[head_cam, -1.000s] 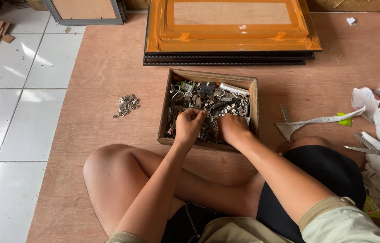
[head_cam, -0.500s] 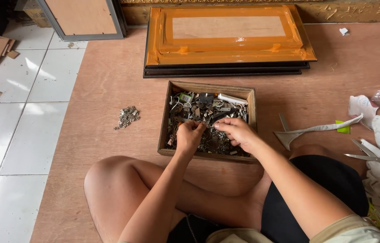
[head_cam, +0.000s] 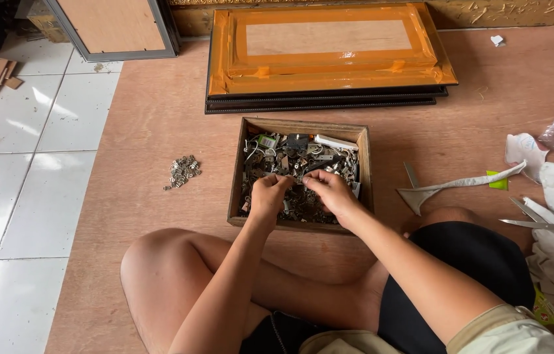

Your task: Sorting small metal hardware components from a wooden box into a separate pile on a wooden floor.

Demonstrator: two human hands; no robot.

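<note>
A shallow wooden box [head_cam: 236,176] sits on the brown board floor in front of my crossed legs, filled with several small metal parts [head_cam: 290,157]. My left hand [head_cam: 268,194] and my right hand [head_cam: 327,190] are both over the box, fingertips meeting near its middle. They pinch small metal pieces between them; the exact piece is too small to make out. A small pile of metal hangers [head_cam: 182,172] lies on the board to the left of the box.
A stack of flat frames wrapped in orange tape [head_cam: 329,52] lies behind the box. Scissors [head_cam: 552,223], a metal scraper [head_cam: 434,191], crumpled paper and plastic sit at the right. White tiles [head_cam: 21,170] and a leaning grey-framed panel [head_cam: 113,26] are at the left.
Both hands have lifted slightly out of the parts and come together over the middle of the box. The camera view has shifted a little; the box has not moved.
</note>
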